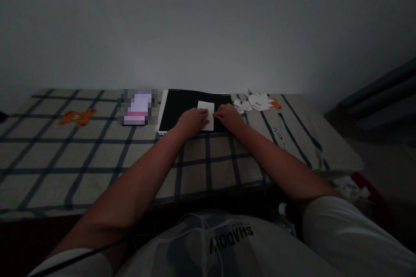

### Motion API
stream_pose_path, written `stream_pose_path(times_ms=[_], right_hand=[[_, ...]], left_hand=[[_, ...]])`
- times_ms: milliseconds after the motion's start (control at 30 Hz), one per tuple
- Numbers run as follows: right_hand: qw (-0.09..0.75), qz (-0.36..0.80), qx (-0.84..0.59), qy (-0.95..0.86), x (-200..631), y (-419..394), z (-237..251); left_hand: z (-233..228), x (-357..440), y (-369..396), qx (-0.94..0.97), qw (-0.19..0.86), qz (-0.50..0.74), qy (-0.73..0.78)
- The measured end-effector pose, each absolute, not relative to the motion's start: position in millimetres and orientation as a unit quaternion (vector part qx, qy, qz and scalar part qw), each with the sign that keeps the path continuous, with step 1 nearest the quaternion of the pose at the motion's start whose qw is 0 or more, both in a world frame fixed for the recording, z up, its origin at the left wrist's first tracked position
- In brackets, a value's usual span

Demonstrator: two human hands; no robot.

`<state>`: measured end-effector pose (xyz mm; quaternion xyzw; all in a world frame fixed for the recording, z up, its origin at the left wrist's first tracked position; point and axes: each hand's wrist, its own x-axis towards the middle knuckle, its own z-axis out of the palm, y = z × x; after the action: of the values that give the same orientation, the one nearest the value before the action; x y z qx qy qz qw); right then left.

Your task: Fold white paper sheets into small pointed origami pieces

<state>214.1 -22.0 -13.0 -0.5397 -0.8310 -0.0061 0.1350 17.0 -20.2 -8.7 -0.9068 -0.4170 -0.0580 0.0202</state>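
While the room is lying in dim light, the head camera is looking down at a table covered with a checked cloth (pixel 97 151), and both bare arms are reaching forward across it. The left hand (pixel 191 122) is resting palm down on the left lower part of a small white paper (pixel 206 110), its fingers lying flat on the sheet and not curling around anything. The right hand (pixel 230 117) is pressing on the paper's right edge in the same way, fingers bent slightly and touching the sheet, gripping nothing. The white paper is lying flat on a black sheet (pixel 182 108), near the far edge of the table and roughly in the middle of its width; the two hands are sitting on either side of it with only a narrow strip of white showing between them. Just left of the black sheet a blurred pinkish object (pixel 138 107) is lying on the cloth; what it is cannot be told. Farther left an orange bear print (pixel 77 117) is showing on the cloth. To the right of the black sheet a heap of white paper scraps (pixel 256 101) is sitting near the wall.
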Motion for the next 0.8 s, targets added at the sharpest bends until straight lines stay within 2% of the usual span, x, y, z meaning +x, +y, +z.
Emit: stream_pose_path(times_ms=[800], right_hand=[[0.172,0.002,-0.478,-0.861,207,-80,-19]], left_hand=[[-14,17,-18,-0.907,0.017,-0.07,-0.414]])
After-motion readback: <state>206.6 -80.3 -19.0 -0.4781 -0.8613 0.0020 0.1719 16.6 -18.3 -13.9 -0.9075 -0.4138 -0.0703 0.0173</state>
